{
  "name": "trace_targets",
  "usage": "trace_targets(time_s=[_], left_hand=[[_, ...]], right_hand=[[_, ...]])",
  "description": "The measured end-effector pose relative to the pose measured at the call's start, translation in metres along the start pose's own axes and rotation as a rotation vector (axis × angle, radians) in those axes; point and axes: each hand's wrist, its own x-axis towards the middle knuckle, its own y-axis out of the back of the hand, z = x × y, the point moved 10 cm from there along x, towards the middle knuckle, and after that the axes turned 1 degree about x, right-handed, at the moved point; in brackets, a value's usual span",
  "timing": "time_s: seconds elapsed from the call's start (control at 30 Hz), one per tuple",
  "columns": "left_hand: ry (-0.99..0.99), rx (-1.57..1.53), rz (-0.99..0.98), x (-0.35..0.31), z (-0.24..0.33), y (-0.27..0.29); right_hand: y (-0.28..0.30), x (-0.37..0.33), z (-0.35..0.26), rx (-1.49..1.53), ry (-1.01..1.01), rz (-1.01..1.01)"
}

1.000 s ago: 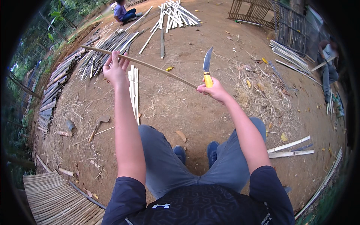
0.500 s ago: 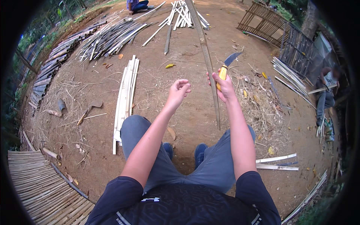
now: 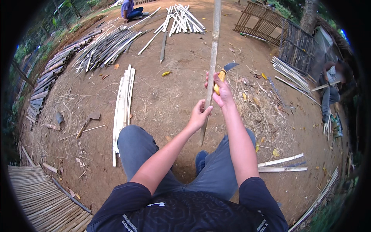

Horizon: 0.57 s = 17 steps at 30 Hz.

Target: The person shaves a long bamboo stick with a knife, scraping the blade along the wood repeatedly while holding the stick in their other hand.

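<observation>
A long bamboo strip [image 3: 213, 50] stands nearly upright before me, running from the top of the view to a pointed lower end between my knees. My left hand [image 3: 199, 116] pinches it near that lower end. Just above, my right hand [image 3: 223, 92] is closed around a knife [image 3: 220, 80] with a yellow handle, its fingers also wrapped behind the strip. The knife's dark curved blade points up and right, away from the strip. Part of the handle is hidden in my palm.
Pale split strips [image 3: 123, 104] lie left of my knee, near a hatchet-like tool [image 3: 85, 124]. Farther off are a dark strip pile [image 3: 106, 50], a pale pile [image 3: 181, 19] and bamboo panels [image 3: 259, 23]. A slatted bamboo platform [image 3: 42, 197] is at lower left. Two people sit farther away.
My left hand has moved right and down and taken hold of the bamboo strip. The strip has turned more upright, and my right hand has shifted slightly left and lower with the knife.
</observation>
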Motion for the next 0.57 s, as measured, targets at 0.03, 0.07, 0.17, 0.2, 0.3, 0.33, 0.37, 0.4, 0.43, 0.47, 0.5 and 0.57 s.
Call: trace_targets(time_s=[0.03,0.07,0.17,0.2,0.3,0.33,0.37,0.4,0.43,0.47,0.5,0.57], left_hand=[[0.0,-0.03,0.017,-0.003,-0.001,-0.002],[0.0,-0.06,0.034,-0.004,-0.001,-0.004],[-0.09,0.048,0.173,0.001,0.004,0.011],[-0.139,0.119,0.233,0.006,0.009,0.021],[-0.222,0.187,0.308,0.028,0.033,0.055],[-0.234,0.183,0.334,0.035,0.042,0.071],[-0.169,0.147,0.341,0.04,0.052,0.076],[-0.114,0.107,0.347,0.048,0.071,0.08],[-0.085,0.117,0.382,0.052,0.087,0.098],[-0.069,0.124,0.419,0.059,0.106,0.118],[-0.106,0.137,0.444,0.064,0.127,0.142],[-0.197,0.181,0.532,0.068,0.17,0.184]], right_hand=[[0.004,-0.002,0.0,-0.015,0.008,0.02],[0.008,-0.003,0.0,-0.03,0.016,0.039],[0.024,0.004,-0.002,-0.043,0.03,0.11],[0.03,0.007,-0.002,-0.039,0.034,0.153],[0.054,0.015,-0.012,-0.012,0.08,0.274],[0.069,0.017,-0.011,0.002,0.084,0.323],[0.092,0.017,-0.012,0.004,0.069,0.375],[0.114,0.018,-0.02,0.0,0.061,0.422],[0.125,0.019,-0.018,0.005,0.04,0.449],[0.129,0.021,-0.017,0.001,0.011,0.44],[0.131,0.023,-0.017,-0.001,-0.017,0.429],[0.138,0.024,-0.018,-0.002,-0.04,0.433]])
